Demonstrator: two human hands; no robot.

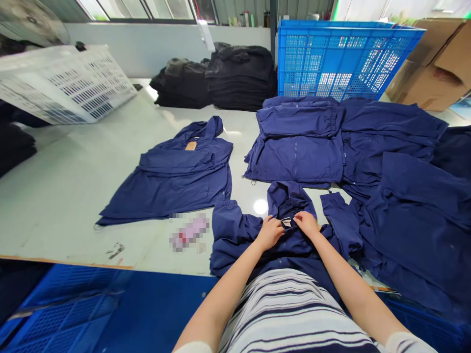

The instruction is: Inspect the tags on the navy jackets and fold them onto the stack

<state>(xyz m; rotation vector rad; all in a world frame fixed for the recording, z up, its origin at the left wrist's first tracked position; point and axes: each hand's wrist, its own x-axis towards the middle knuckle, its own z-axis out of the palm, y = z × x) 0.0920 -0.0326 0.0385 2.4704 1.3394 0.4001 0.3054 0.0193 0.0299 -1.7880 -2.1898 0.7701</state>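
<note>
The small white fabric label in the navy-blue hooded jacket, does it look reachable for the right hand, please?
Very likely yes: the right hand is at the jacket just beside the label, which shows, with nothing apparent between them.

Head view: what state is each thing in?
Left hand: pinching near jacket
Right hand: likewise
Near jacket: laid out, rumpled, hood beyond the hands
Label: exposed, between the hands
Left jacket: sleeve folded across, tag showing
Far jackets: folded, piled
Black clothes: stacked
Blue crate: upright
</note>
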